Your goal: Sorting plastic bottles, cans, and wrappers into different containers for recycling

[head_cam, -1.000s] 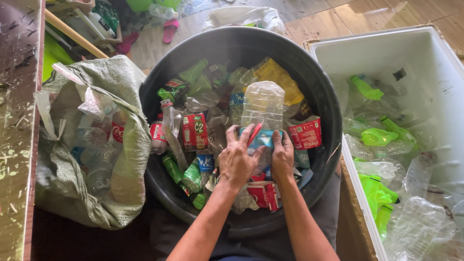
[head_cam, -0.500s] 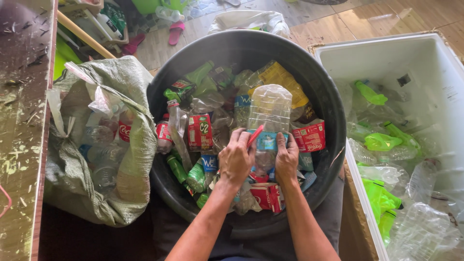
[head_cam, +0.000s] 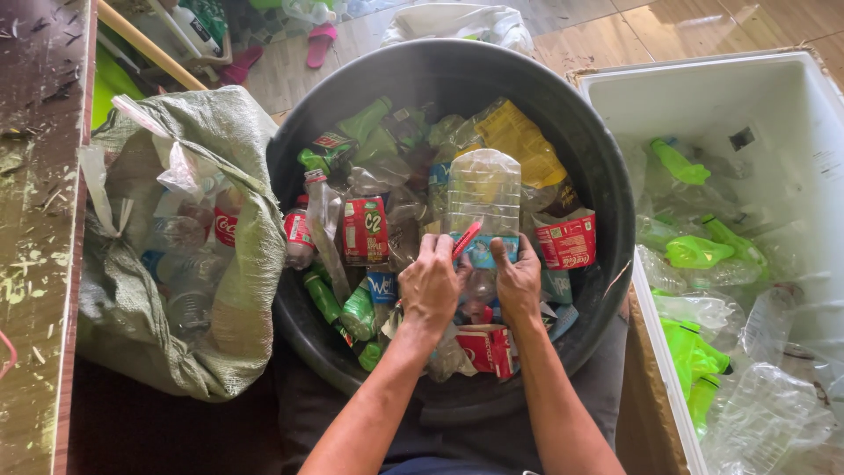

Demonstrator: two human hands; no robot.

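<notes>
A wood-plank floor, seen from above, carries three containers set side by side. At far left runs a scuffed wooden surface (head_cam: 40, 220) flecked with pale paint; beside it slumps a green woven sack (head_cam: 224, 264), coarse and open-mouthed, with clear crushed bottles showing inside. At centre stands a round black plastic tub (head_cam: 607, 176), smooth-walled, heaped with flattened green and clear bottles and loose red labels. Over its near half, the left hand (head_cam: 429, 283) pinches a red utility knife (head_cam: 466, 239) in a narrow grip, the blade end angled up and to the right against a clear plastic bottle (head_cam: 483, 193). The bottle is ribbed, thin-walled and dented, its long axis running straight away from the person, its blue label (head_cam: 485, 253) at the near end. The right hand (head_cam: 519, 280) is closed on that near end, thumb pressed to the label, just beside the left hand; both hands are equally near the bottle. At right, a white rigid box (head_cam: 703, 97), square-cornered, holds bright green and clear stripped bottles.
</notes>
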